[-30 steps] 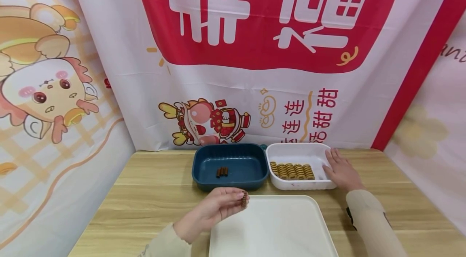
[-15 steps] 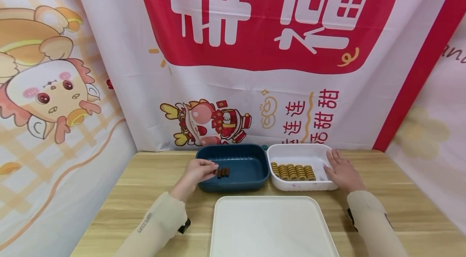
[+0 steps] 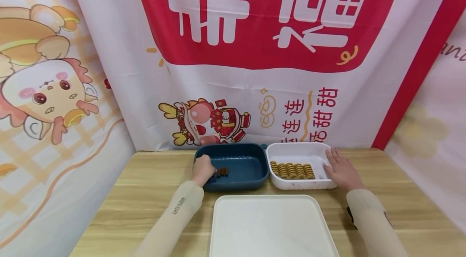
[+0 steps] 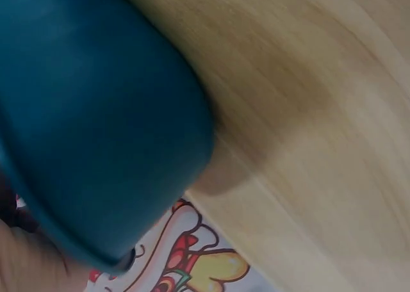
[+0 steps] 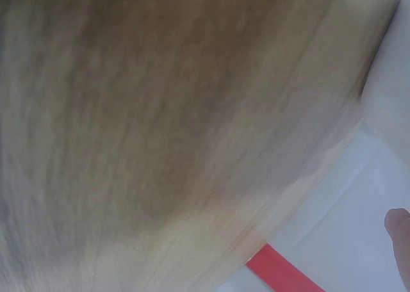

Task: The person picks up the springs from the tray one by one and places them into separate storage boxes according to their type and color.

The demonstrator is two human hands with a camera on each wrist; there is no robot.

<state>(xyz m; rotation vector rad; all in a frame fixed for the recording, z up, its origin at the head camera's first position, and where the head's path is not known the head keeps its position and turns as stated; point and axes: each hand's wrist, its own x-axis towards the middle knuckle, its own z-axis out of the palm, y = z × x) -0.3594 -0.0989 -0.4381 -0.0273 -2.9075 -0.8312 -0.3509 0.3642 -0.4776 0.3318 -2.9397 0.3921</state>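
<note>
My left hand (image 3: 204, 169) reaches over the near-left rim into the left end of the dark blue container (image 3: 260, 176), fingers pointing down. It pinches a small brown ridged stick, mostly hidden under the fingers; dark brown shows beside the fingers in the left wrist view. Right of it, several similar short brown sticks (image 3: 223, 171) lie side by side on the container floor. My right hand (image 3: 343, 171) lies with extended fingers on the right end of the white container (image 3: 302, 184). That one holds rows of ring-shaped, biscuit-like discs (image 3: 293, 171), yellow-brown with dark edges.
A cream tray (image 3: 271, 224) lies on the wooden table (image 3: 145, 184) in front of both containers, between my forearms. The two containers stand side by side close to the printed cloth (image 3: 251, 91) hanging at the back.
My left hand has moved from above the tray, with the brown ridged stick, up and left to the blue container and now dips inside. My right hand has stayed in place.
</note>
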